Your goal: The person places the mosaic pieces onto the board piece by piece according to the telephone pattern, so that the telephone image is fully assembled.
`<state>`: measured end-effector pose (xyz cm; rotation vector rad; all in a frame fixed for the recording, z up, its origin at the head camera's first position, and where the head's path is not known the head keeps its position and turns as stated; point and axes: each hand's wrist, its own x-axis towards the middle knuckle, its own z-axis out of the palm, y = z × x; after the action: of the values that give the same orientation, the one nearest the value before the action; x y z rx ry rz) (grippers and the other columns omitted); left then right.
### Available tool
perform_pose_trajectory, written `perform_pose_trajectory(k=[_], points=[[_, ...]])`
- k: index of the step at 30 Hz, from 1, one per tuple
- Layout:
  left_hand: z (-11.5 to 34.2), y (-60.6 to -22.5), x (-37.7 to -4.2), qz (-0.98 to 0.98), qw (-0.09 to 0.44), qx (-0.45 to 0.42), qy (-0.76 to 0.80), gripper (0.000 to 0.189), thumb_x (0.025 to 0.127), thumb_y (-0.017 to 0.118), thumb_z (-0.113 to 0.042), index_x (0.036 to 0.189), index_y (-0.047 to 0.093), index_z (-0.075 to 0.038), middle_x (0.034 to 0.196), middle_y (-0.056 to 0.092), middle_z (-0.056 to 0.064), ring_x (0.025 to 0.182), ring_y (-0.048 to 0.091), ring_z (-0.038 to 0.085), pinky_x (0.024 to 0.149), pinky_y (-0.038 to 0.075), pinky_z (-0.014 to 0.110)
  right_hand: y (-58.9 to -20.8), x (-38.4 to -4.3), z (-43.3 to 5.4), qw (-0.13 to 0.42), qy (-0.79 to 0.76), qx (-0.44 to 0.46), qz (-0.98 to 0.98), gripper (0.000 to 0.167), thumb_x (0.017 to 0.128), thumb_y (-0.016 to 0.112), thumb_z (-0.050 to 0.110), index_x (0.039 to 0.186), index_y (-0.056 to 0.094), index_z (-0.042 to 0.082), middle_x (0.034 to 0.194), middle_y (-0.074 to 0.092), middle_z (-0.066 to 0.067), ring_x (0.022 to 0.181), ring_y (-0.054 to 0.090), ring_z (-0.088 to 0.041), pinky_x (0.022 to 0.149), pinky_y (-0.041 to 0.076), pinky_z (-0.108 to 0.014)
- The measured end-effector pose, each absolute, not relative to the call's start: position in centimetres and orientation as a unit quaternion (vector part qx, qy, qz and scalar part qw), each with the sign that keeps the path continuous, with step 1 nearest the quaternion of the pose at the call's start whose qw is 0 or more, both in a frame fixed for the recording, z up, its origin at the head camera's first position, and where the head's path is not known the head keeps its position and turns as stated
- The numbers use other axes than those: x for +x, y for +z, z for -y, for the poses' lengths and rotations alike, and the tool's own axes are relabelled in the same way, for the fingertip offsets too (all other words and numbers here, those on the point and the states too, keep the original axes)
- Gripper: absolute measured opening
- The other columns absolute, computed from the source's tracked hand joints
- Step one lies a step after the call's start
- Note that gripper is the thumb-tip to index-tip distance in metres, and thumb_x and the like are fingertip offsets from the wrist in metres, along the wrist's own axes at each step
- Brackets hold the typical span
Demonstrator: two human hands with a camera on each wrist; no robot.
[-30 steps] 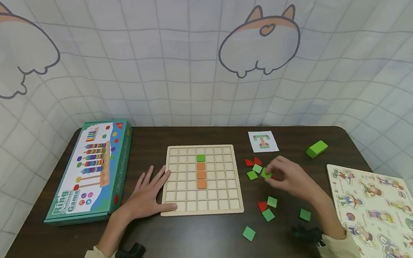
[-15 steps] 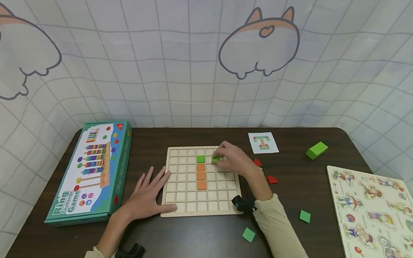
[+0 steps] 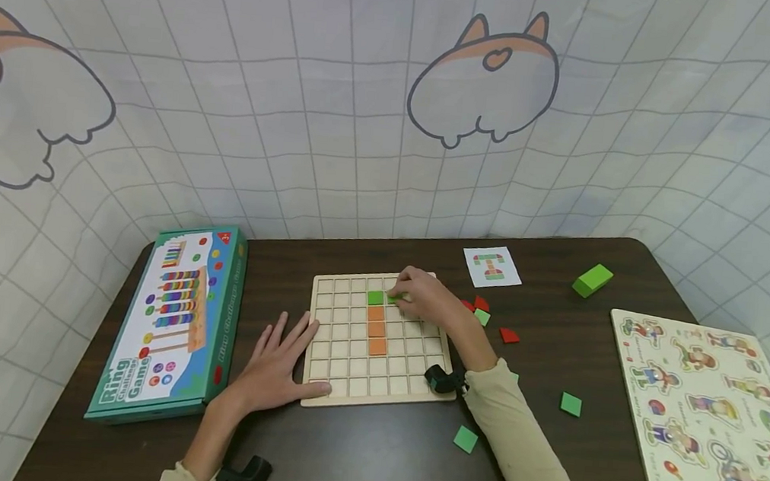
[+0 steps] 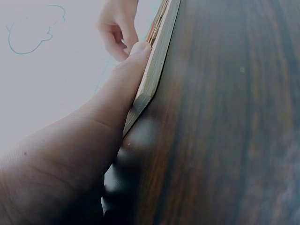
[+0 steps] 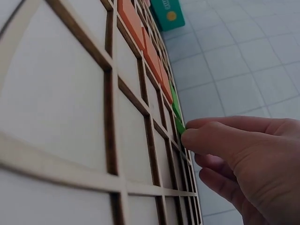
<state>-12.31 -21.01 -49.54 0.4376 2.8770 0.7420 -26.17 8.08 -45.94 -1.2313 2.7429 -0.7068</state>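
A wooden grid board [image 3: 346, 372] lies mid-table. One green square tile [image 3: 375, 298] and a column of orange square tiles [image 3: 376, 329] sit in its cells. My right hand [image 3: 429, 299] pinches another green tile [image 5: 180, 125] between thumb and fingers, at the cell just right of the placed green one. In the right wrist view that tile meets the grid; how deep it sits I cannot tell. My left hand [image 3: 278, 367] rests with spread fingers at the board's left edge, its thumb [image 4: 139, 49] on the front left corner.
Red pieces [image 3: 509, 335] and green tiles [image 3: 571, 404] lie loose to the right. A pattern card [image 3: 492, 267] and a green block [image 3: 591, 281] are at the back. A boxed ring game [image 3: 168, 321] stands left, a picture puzzle board [image 3: 706, 421] right.
My right hand picked a green tile from the loose pieces and carried it left to the board. Over the last half second it shifted slightly further left. My left hand stayed put.
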Motion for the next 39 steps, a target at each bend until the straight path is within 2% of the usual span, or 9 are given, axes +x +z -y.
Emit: perform_pose_trajectory(k=[7, 11, 14, 19, 21, 28, 35, 39], points=[[21.1, -49.5, -12.4, -0.957, 0.070, 0.145, 0.243, 0.104, 0.078, 0.067, -0.065, 0.157, 0.017, -0.020, 0.165, 0.011, 0.006, 0.151, -0.001, 0.042, 0.118, 0.000, 0.064, -45.9, -26.1, -7.7, 0.028, -0.199, -0.414, -0.888, 0.020, 0.093, 0.064, 0.008, 0.109, 0.073, 0.003, 0.109, 0.061, -0.012, 0.092, 0.060, -0.022, 0.076, 0.052, -0.029], [21.0, -49.5, -12.3, -0.957, 0.073, 0.143, 0.244, 0.105, 0.077, 0.067, -0.065, 0.157, 0.017, -0.020, 0.165, 0.011, 0.006, 0.151, -0.001, 0.042, 0.118, 0.000, 0.063, -45.7, -25.5, -7.8, 0.013, -0.160, -0.423, -0.892, 0.020, 0.094, 0.062, 0.011, 0.111, 0.073, 0.007, 0.111, 0.061, -0.012, 0.096, 0.057, -0.023, 0.080, 0.051, -0.033], [20.9, -49.5, -12.3, -0.957, 0.074, 0.143, 0.241, 0.105, 0.077, 0.067, -0.066, 0.157, 0.016, -0.020, 0.165, 0.011, 0.006, 0.151, -0.002, 0.041, 0.118, 0.000, 0.063, -45.1, -24.6, -8.3, 0.002, -0.167, -0.415, -0.894, 0.026, 0.094, 0.063, 0.013, 0.119, 0.070, 0.009, 0.117, 0.060, -0.013, 0.101, 0.056, -0.025, 0.087, 0.051, -0.038], [20.7, -49.3, -12.1, -0.954, 0.074, 0.142, 0.252, 0.105, 0.077, 0.069, -0.063, 0.157, 0.017, -0.019, 0.165, 0.011, 0.007, 0.151, -0.002, 0.041, 0.118, -0.001, 0.063, -44.0, -23.0, -11.6, 0.020, -0.204, -0.386, -0.899, 0.036, 0.093, 0.064, 0.015, 0.129, 0.063, 0.007, 0.127, 0.057, -0.013, 0.113, 0.054, -0.027, 0.091, 0.050, -0.043], [20.8, -49.2, -12.1, -0.954, 0.073, 0.141, 0.253, 0.104, 0.077, 0.069, -0.063, 0.157, 0.018, -0.019, 0.165, 0.011, 0.007, 0.151, -0.002, 0.042, 0.118, -0.001, 0.063, -44.0, -22.3, -13.6, 0.026, -0.202, -0.378, -0.903, 0.037, 0.093, 0.066, 0.016, 0.128, 0.063, 0.005, 0.126, 0.057, -0.013, 0.113, 0.054, -0.027, 0.088, 0.051, -0.042], [21.1, -49.1, -12.2, -0.956, 0.071, 0.141, 0.246, 0.104, 0.077, 0.068, -0.064, 0.157, 0.018, -0.019, 0.165, 0.012, 0.007, 0.151, -0.001, 0.042, 0.118, 0.000, 0.064, -45.4, -20.6, -19.3, 0.042, -0.187, -0.348, -0.918, 0.039, 0.090, 0.069, 0.022, 0.126, 0.064, 0.006, 0.126, 0.058, -0.012, 0.112, 0.054, -0.028, 0.091, 0.051, -0.045], [21.1, -49.4, -12.3, -0.956, 0.074, 0.141, 0.245, 0.105, 0.078, 0.067, -0.065, 0.157, 0.017, -0.020, 0.165, 0.010, 0.006, 0.151, -0.002, 0.041, 0.118, -0.001, 0.063, -44.8, -20.3, -20.1, 0.041, -0.179, -0.346, -0.920, 0.038, 0.089, 0.070, 0.019, 0.124, 0.065, 0.005, 0.123, 0.059, -0.013, 0.111, 0.056, -0.029, 0.090, 0.052, -0.046], [21.1, -49.6, -12.3, -0.957, 0.070, 0.145, 0.242, 0.105, 0.078, 0.067, -0.065, 0.157, 0.017, -0.020, 0.165, 0.011, 0.006, 0.151, -0.002, 0.041, 0.118, 0.000, 0.063, -45.0, -20.3, -20.0, 0.053, -0.162, -0.357, -0.919, 0.032, 0.089, 0.070, 0.017, 0.118, 0.068, 0.003, 0.123, 0.062, -0.014, 0.113, 0.058, -0.032, 0.092, 0.052, -0.047]])
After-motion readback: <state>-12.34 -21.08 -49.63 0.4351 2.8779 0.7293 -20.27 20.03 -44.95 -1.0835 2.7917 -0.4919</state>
